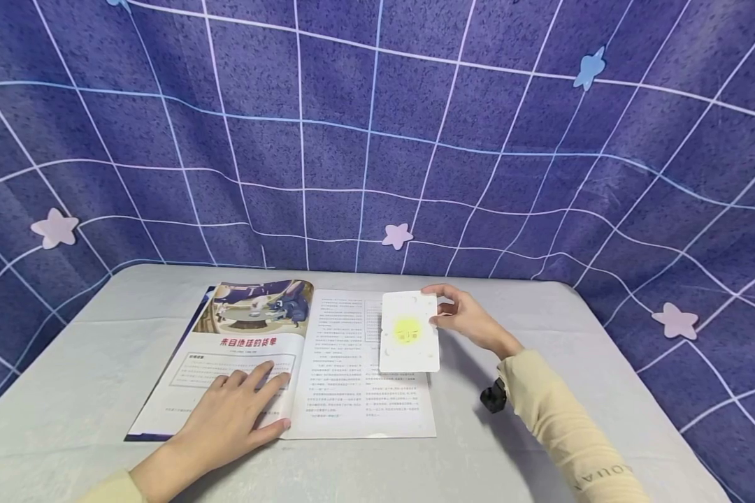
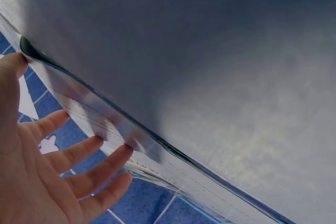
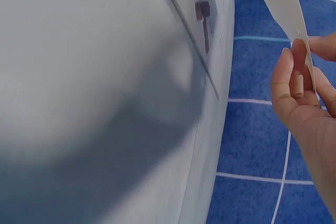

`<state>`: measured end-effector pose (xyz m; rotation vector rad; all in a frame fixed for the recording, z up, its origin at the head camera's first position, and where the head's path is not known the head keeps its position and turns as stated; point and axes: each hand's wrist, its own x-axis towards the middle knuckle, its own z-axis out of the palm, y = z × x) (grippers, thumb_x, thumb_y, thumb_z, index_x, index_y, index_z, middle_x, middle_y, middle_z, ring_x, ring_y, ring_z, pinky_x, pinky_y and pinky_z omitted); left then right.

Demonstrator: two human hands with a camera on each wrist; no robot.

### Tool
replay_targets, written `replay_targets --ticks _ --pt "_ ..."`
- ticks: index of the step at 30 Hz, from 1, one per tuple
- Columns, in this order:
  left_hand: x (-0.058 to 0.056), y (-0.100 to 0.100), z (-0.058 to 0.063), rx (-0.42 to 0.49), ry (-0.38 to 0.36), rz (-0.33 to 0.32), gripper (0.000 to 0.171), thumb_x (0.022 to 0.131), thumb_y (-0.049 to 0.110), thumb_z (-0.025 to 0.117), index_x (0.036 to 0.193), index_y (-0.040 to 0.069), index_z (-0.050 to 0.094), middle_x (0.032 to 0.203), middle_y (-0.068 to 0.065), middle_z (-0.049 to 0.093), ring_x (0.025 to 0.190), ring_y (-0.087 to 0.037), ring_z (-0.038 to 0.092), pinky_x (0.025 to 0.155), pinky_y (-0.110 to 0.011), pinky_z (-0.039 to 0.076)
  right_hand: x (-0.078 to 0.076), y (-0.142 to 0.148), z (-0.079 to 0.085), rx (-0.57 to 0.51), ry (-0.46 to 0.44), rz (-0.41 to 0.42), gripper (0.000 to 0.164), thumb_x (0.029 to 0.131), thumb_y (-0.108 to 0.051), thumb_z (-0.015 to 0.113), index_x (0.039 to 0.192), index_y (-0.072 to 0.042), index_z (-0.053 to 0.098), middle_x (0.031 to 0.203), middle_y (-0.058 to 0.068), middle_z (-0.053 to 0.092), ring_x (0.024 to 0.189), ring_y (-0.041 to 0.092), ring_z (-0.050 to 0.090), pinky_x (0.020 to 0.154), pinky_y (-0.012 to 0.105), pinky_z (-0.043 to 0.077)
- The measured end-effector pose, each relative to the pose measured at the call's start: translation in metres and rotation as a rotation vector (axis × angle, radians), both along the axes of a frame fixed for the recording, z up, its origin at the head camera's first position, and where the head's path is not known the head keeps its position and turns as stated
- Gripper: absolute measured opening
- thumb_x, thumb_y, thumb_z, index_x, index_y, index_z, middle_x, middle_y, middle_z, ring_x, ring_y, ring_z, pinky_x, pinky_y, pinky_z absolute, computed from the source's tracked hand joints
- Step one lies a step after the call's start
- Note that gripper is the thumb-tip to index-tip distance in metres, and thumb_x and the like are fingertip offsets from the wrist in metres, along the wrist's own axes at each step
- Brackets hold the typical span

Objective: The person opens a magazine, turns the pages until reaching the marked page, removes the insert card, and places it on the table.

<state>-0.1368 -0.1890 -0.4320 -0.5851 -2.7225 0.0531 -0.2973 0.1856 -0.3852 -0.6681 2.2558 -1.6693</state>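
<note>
An open magazine point(image 1: 365, 405) lies on the table, with Chinese text and a colour picture at the top of its left page. My left hand point(image 1: 235, 412) rests on the lower part of that page, fingers spread. In the left wrist view, the fingertips of the left hand point(image 2: 63, 171) touch the page near the magazine's edge point(image 2: 147, 135). Above the right page, my right hand point(image 1: 468, 321) pinches a white card point(image 1: 409, 349) by its right edge. A yellow round face is printed on the card. The right wrist view shows the card point(image 3: 281, 3) between thumb and fingers of the right hand point(image 3: 310, 114).
A pale cloth covers the table point(image 1: 352, 471). Behind it hangs a purple-blue curtain point(image 1: 258, 154) with grid lines and star shapes. A small black object point(image 1: 493, 396) shows beside the right sleeve point(image 1: 556, 419).
</note>
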Motion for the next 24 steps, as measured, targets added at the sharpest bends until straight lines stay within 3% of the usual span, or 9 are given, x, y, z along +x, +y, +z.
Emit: replay_targets --ticks 24 --pt "-0.001 0.0 0.0 -0.003 0.007 -0.002 0.065 0.075 0.064 0.056 0.124 0.022 0.055 0.122 -0.011 0.056 0.092 -0.032 0.059 0.074 -0.049 0.046 -0.008 0.054 -0.009 -0.031 -0.014 -0.093 0.056 0.076 0.011 0.05 0.131 0.006 0.038 0.123 0.022 0.044 0.085 0.012 0.057 0.075 0.023 0.049"
